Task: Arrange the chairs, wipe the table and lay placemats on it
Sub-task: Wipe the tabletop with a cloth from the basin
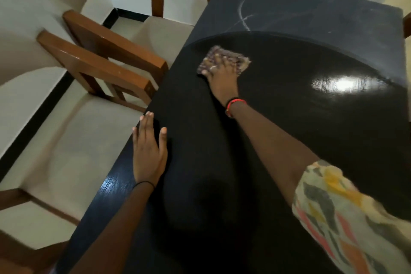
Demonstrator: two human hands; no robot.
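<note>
A long black table [311, 118] fills the middle and right of the head view. Its near part is wet and glossy, its far part dull with a pale smear [243, 13]. My right hand [222, 73] presses flat on a patterned cloth [214, 53] near the table's left edge, at the border of the wet area. My left hand [149, 151] rests flat with straight fingers on the table's left edge. Two wooden chairs with cream seats stand along the left side: a near chair [66, 140] and a far chair [160, 35].
A wooden piece of another chair [407, 24] shows at the far right edge of the table. White walls with arches and a black skirting [40, 113] run behind the left chairs. A lamp's glare [343, 83] reflects on the wet tabletop.
</note>
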